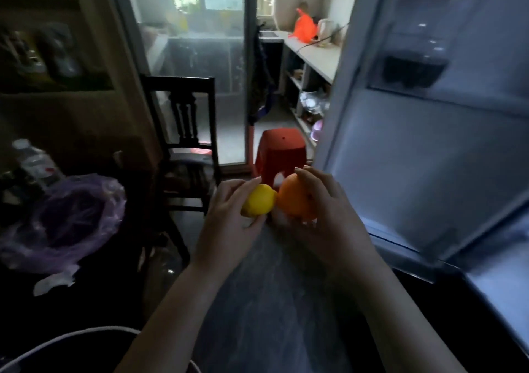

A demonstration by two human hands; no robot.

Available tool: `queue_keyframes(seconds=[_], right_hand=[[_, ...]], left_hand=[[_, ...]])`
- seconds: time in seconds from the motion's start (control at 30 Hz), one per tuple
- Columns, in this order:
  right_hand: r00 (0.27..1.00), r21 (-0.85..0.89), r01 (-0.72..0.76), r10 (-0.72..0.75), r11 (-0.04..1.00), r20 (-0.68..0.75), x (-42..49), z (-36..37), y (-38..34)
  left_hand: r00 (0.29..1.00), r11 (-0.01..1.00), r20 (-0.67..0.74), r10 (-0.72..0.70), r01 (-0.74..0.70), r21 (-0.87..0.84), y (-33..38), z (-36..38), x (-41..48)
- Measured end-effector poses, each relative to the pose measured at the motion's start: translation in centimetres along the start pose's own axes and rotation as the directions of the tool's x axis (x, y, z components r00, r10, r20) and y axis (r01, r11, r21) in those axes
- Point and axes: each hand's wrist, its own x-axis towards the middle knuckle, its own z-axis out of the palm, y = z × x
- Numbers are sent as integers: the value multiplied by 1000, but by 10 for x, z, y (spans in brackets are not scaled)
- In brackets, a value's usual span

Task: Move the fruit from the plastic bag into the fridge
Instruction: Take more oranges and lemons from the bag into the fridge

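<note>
Fruit: lemon (259, 203) in left hand (229, 224), orange (294, 198) in right hand (329, 218), touching, beside open fridge (429, 158) | fingers curling round each; firm, smooth, likely light; cupping round the middle is suiting | plastic bag (65, 221) lying left

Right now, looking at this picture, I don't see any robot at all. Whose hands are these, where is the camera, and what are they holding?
There is no machine here: these are a person's two bare hands. The one picture comes from a wide-angle camera worn on the person's head, looking forward and down. The left hand grips a lemon, and the right hand holds an orange; the two fruits are close together in the air. On the dark table to the left lies a crumpled purple plastic bag, with a water bottle behind it. To the right stands the open fridge, where the fruit should go.
</note>
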Motion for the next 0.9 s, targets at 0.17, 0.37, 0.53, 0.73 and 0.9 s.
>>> queue_keyframes(seconds=[0.17,0.37,0.53,0.73,0.9], right_hand=[[988,-37,-115,111,993,-108,-77,-79,61],[946,-93,-268,243,959,-214,-176,-169,114],[894,-144,-387,333,911,-298,-253,-229,144],[803,-123,-528,448,840,-392,-333,-275,165],[735,-114,-613,511,782,-446,-379,-296,175]], left_hand=[[973,986,164,164,-155,-69,91,62,-12],[900,942,292,323,-276,-193,202,132,-44],[835,879,336,436,-315,-359,278,185,-75],[722,802,392,571,-390,-452,353,228,-113],[617,734,420,665,-438,-519,394,253,-131]])
